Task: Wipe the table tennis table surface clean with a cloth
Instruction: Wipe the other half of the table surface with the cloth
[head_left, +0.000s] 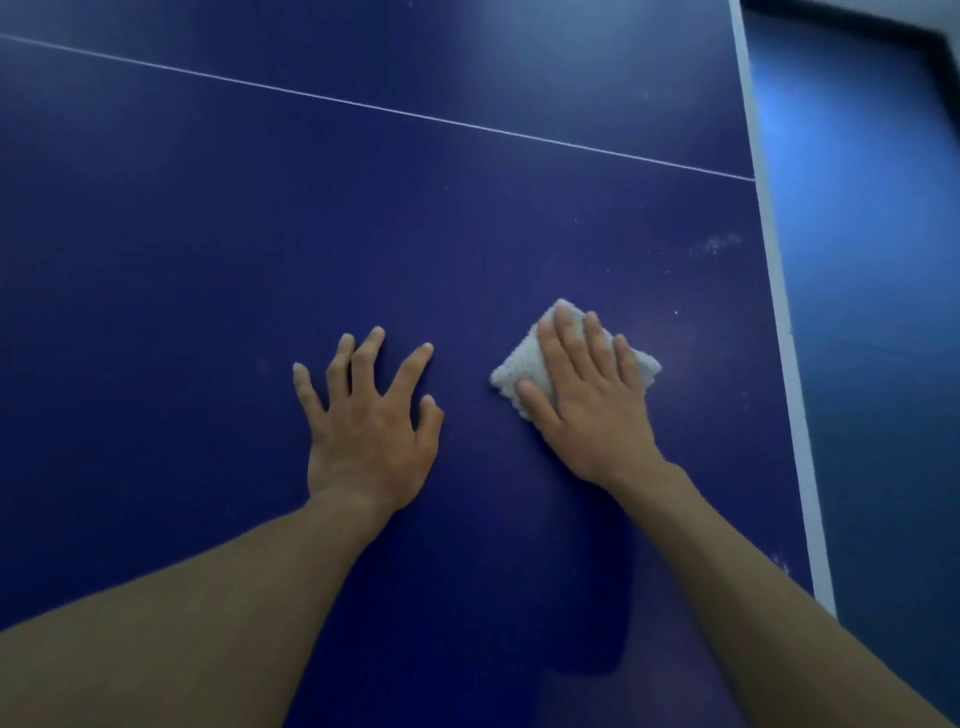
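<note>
A dark blue table tennis table fills the view. On it lies a small folded white cloth, right of centre. My right hand presses flat on the cloth with straight fingers and covers most of it. My left hand rests on the bare table to the left of the cloth, fingers spread, fingertips touching the surface. It holds nothing.
A thin white centre line crosses the table from upper left to right. The white edge line marks the table's right side, with blue floor beyond it. Pale dust specks lie near that edge, beyond the cloth.
</note>
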